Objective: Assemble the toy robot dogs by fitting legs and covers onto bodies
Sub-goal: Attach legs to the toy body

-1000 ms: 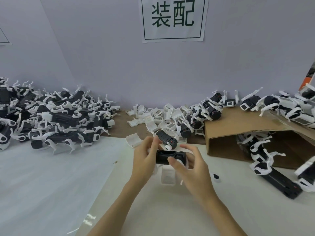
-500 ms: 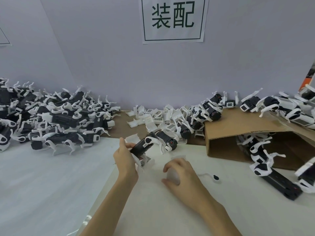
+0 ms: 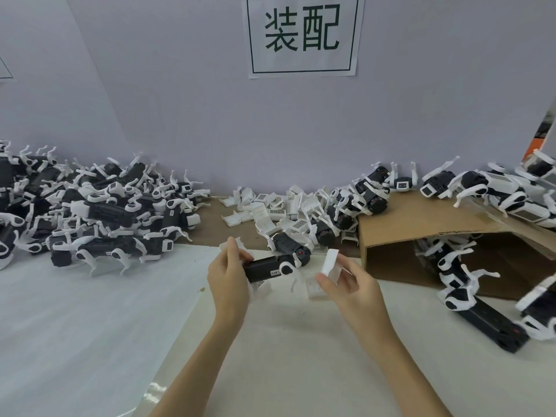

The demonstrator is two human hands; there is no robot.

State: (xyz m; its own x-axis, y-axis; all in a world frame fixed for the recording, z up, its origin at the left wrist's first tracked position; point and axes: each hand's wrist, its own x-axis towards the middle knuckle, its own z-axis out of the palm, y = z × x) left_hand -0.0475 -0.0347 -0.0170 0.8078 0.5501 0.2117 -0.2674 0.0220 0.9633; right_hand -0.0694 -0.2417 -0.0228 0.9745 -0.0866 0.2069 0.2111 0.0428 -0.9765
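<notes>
My left hand [image 3: 229, 276] grips a black toy dog body [image 3: 264, 268] with white legs by its rear end, holding it level above the table. Just to its right, my right hand [image 3: 349, 284] pinches a white plastic cover [image 3: 328, 263] between thumb and fingers, a short gap from the body's front. Another white cover [image 3: 314, 288] lies on the table under the right hand. Loose white covers [image 3: 272, 207] are heaped at the back centre.
A big pile of finished black-and-white dogs [image 3: 90, 212] fills the left. A tipped cardboard box [image 3: 427, 227] with more dogs in and on it stands at the right. One dog [image 3: 481, 314] lies in front of the box. White table surface [image 3: 270, 356] lies near me.
My right hand lifted off the table holding a white cover and rose toward the body. My left hand levelled the dog body and shifted it slightly right.
</notes>
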